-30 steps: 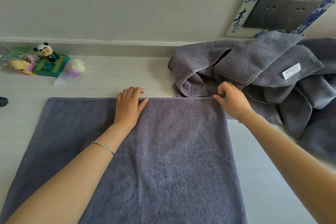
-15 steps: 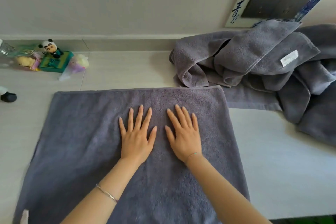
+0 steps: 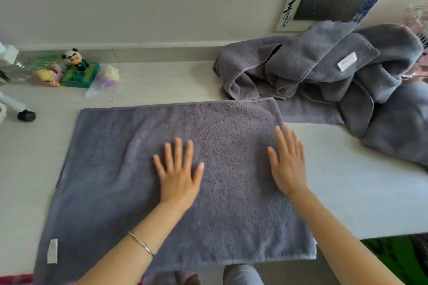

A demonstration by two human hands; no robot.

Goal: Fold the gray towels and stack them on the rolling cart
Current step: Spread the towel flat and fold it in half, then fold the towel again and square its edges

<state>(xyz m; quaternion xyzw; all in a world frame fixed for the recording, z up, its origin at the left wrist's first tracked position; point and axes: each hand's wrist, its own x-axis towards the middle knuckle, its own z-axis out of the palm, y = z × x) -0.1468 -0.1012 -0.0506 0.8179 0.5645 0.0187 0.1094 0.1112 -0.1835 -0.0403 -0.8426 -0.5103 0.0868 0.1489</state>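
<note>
Home interior, pale tiled surface [image 3: 162, 83], panda figurine [image 3: 75, 59], decorated wall socket plate [image 3: 333, 0]

a second ago the left hand [image 3: 178, 176] pressed on the far edge of the folded towel [image 3: 220, 215] while the right hand [image 3: 288, 164] pinched its far right corner. half a second ago both had let go and lay flat, side by side, in the middle of the cloth. now the right hand has slid out toward the towel's right edge, opening a wide gap between the two. the view has tipped down as well, so the towel's near edge and the white label [image 3: 52, 251] at its near left corner show in full.
</note>
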